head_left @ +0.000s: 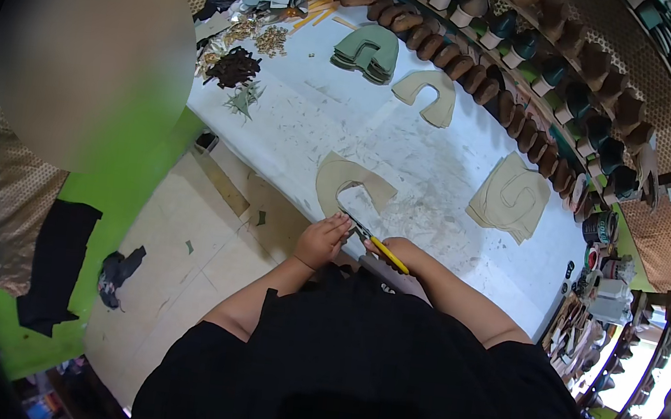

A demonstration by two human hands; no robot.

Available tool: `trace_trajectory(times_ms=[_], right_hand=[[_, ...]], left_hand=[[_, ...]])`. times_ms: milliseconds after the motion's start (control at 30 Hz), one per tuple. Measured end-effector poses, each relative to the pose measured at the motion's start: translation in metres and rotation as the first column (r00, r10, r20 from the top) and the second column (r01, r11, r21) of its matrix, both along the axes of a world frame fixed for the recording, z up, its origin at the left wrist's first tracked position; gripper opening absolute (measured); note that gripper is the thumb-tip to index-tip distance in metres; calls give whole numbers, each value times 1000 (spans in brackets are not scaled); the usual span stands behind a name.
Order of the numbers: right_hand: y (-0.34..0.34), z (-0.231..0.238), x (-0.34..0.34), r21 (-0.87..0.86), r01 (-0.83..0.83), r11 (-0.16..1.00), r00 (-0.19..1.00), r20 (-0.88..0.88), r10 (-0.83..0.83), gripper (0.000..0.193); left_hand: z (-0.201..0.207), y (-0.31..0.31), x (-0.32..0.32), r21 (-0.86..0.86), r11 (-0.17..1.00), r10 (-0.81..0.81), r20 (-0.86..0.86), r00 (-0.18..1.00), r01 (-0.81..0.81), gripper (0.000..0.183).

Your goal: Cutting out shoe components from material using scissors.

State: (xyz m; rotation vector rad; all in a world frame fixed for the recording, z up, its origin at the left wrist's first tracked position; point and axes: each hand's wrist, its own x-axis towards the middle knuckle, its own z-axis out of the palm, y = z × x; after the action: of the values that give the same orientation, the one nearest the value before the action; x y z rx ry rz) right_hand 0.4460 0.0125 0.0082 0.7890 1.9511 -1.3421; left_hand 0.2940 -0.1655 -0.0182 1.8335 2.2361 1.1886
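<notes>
head | left hand (pixel 321 239) presses flat on the near edge of a beige U-shaped leather cut piece (pixel 348 184) on the white worktable (pixel 439 172) | right hand (pixel 398 251) is closed around a yellow-handled knife (pixel 377 244) | best: firm hold-down, fingers clear, shallow steady cut.

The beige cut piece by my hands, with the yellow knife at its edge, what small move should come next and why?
Probably draw the yellow-handled knife along the beige U-shaped piece: the right hand has its tip at that piece's near edge, and the left hand rests beside it, steadying.
</notes>
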Motion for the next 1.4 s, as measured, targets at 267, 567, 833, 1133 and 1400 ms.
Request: trace_trajectory(times_ms=[267,567,833,1133,1400], right_hand=[[-4,-13,1,104,-37,994,999,-25,40,78],[-3,-1,1,-22,43,999,998,57,-42,79],[0,-14,0,10,-24,1000,999,-20,25,78],[-3,-14,2,27,34,999,999,-9,-34,76],[-5,4,-5,47,-16,999,1000,25,15,87]], left_hand=[[2,-1,1,4,1000,16,-2,1000,-16,27],[3,-1,4,15,999,32,-3,999,-32,28],[10,0,5,-1,1000,11,-17,1000,-11,29],[10,-1,7,7,1000,28,-4,1000,-27,26],[12,0,9,13,999,29,25,999,-29,26]])
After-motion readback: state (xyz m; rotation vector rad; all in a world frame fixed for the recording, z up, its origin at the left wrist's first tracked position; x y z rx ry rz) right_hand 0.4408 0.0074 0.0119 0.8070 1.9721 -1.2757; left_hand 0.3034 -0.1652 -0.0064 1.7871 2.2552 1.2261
